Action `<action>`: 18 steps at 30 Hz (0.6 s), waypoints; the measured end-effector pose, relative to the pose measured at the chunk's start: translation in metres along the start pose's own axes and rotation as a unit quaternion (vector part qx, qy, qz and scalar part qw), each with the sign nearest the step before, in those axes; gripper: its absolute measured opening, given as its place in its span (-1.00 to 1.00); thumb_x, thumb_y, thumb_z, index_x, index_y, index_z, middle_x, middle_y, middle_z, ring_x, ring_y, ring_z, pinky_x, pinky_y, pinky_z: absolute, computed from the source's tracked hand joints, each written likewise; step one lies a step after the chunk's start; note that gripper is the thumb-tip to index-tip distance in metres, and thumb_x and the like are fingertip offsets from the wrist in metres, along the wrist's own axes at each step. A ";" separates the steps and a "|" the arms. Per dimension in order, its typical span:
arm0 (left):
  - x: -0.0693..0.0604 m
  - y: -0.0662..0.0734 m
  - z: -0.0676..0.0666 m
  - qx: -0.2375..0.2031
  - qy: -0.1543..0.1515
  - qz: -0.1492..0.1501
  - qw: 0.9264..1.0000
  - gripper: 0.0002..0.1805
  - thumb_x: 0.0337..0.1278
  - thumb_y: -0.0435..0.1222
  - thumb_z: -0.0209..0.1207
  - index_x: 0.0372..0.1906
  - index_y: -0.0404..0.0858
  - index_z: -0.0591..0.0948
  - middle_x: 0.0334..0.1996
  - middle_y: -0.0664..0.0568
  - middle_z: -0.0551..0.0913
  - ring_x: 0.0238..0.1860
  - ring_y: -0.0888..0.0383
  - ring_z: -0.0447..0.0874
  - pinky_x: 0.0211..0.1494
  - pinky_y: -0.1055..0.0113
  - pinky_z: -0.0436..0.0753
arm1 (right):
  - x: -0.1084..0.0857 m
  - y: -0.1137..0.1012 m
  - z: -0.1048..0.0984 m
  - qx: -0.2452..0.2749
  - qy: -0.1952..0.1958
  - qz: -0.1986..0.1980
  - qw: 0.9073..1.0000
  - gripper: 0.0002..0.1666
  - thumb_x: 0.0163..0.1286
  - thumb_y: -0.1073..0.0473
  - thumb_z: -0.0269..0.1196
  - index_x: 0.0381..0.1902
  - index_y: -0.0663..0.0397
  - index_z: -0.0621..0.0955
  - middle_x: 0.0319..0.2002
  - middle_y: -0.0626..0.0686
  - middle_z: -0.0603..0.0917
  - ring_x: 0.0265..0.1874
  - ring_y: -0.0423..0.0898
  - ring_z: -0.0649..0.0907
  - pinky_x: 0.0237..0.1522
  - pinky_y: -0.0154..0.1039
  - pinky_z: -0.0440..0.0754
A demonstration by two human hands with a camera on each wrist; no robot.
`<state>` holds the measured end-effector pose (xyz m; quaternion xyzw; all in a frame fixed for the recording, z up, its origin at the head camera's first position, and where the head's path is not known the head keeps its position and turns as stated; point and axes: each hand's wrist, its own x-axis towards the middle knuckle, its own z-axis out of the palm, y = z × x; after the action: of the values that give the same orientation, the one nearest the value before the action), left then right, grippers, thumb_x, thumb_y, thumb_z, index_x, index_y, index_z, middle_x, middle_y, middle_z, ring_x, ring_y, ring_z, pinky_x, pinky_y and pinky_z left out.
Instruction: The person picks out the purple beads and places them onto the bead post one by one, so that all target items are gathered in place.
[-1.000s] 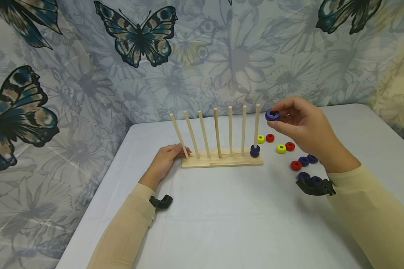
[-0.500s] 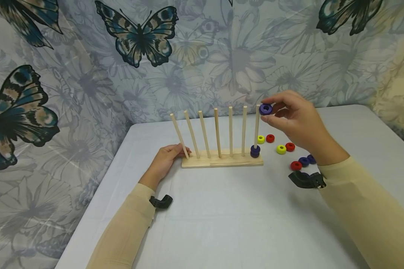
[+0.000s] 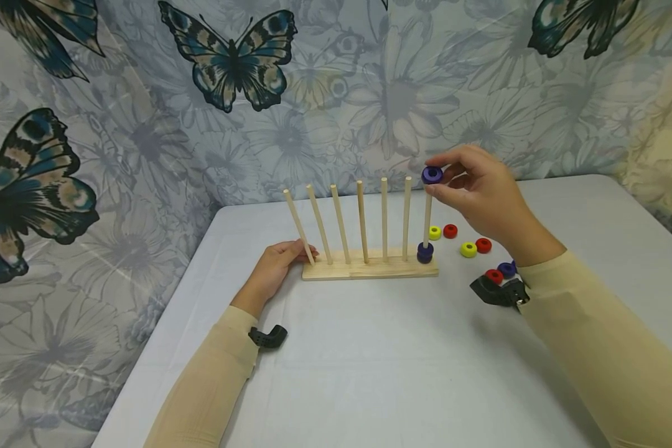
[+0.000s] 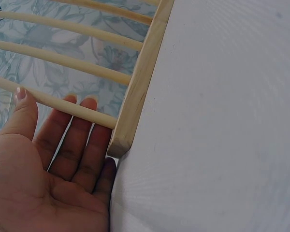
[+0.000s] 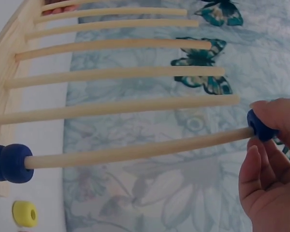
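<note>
A: What did we see in the right hand [image 3: 488, 200]?

B: We saw it clamped on a small, thick, dark-blue round ring [image 3: 432, 180], pinched between thumb and fingers at the top of the rightmost slim wooden peg [image 3: 427, 214]. In the right wrist view we found the peg's tip meeting the ring's hole, but we could not tell how far inside it reached.

A: And what did we notice lower down?

B: Two stacked dark-blue rings [image 3: 424, 254], touching each other at the foot of that same peg. It was part of a pale wooden rack [image 3: 341, 272], where we counted seven round pegs in a row on one long, flat base.

A: Where did we spot the left hand [image 3: 274, 267]?

B: At the rack's left end, holding the leftmost slim wooden peg [image 3: 298, 225]: we saw the thumb on one side and the fingers passing behind on the other.

A: What else did we note on the white-covered tabletop [image 3: 336, 361]?

B: To the rack's right we noted two small yellow rings [image 3: 469, 252], each beside a small red ring [image 3: 450, 231]. Closer to us, another red ring [image 3: 494, 275] touched or nearly touched a loose dark-blue ring [image 3: 506, 270], near the black curved bracket [image 3: 498, 292] at the right cuff.
</note>
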<state>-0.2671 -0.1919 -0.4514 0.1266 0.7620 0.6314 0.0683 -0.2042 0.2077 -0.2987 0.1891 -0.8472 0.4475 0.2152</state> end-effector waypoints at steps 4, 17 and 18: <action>0.000 0.000 0.000 0.003 0.000 0.001 1.000 -0.47 0.71 0.00 0.14 0.12 -0.43 0.79 0.01 -0.12 0.84 0.12 -0.02 0.79 0.40 0.15 0.57 | 0.002 0.000 0.000 -0.006 0.001 0.004 1.000 -0.64 0.51 0.34 0.45 0.22 0.19 0.72 0.03 0.08 0.65 -0.08 -0.14 0.60 0.00 -0.53 0.58; 0.000 0.001 0.000 0.001 -0.002 0.002 1.000 -0.47 0.71 0.00 0.13 0.11 -0.42 0.80 0.01 -0.12 0.84 0.12 -0.04 0.78 0.41 0.14 0.56 | 0.004 0.008 0.000 0.003 0.003 0.017 1.000 -0.68 0.53 0.29 0.45 0.20 0.15 0.76 0.03 0.09 0.68 -0.06 -0.10 0.59 -0.03 -0.54 0.60; 0.000 0.001 0.000 0.003 -0.001 0.001 1.000 -0.47 0.71 0.00 0.13 0.11 -0.42 0.80 0.01 -0.12 0.84 0.12 -0.04 0.78 0.41 0.14 0.56 | 0.004 0.009 0.001 0.006 0.001 0.019 1.000 -0.69 0.53 0.29 0.45 0.19 0.16 0.76 0.04 0.09 0.69 -0.06 -0.10 0.59 -0.03 -0.54 0.60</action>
<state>-0.2670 -0.1919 -0.4507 0.1286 0.7635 0.6292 0.0679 -0.2125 0.2112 -0.3031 0.1742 -0.8479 0.4563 0.2062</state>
